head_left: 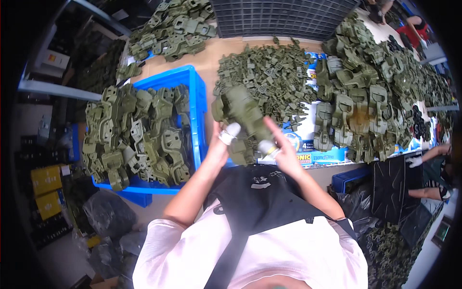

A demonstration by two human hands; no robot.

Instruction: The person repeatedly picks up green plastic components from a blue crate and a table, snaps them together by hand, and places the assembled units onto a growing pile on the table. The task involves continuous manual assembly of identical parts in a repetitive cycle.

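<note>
An olive-green moulded plastic part (248,113), blurred by motion, is held in front of me over the near edge of the table. My left hand (221,139) closes on its left side, with a white cover on the thumb. On the other side my right hand (287,154) grips its near end, also wearing a white thumb cover. Another green plastic piece (242,152) shows just below, between the hands. Right behind the held part spreads a pile of small green plastic pieces (260,72).
At left, a blue crate (196,111) is heaped with larger green parts (159,130). More green parts (356,101) are stacked at right, others (178,29) at back left. A black grid crate (284,19) stands behind. Other people's arms (435,154) show at far right.
</note>
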